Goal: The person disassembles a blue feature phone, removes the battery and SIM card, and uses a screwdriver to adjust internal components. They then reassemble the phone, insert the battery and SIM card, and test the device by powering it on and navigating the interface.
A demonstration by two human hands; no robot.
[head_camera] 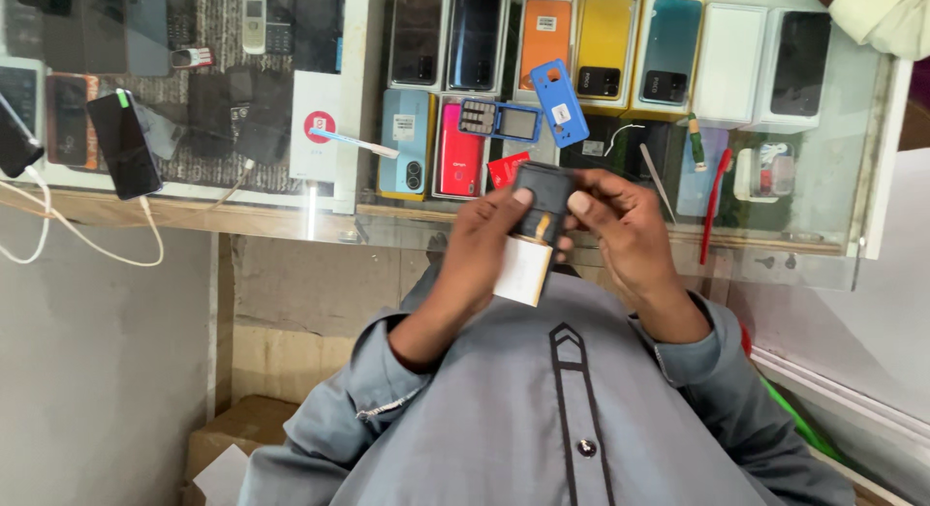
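Glass counter, blue phone cover

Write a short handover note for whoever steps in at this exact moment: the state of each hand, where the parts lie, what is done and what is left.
Left hand: grips the small dark phone body and the white slip under it.
Right hand: steadies the body from the other side, thumb on its top.
On the glass counter: blue back cover and blue keypad frame, side by side; red card just beyond the hands; red toothbrush to the right.
Done: the blue cover and frame are off the phone.
Left: the body is in hand, uncovered; cover and frame lie loose.
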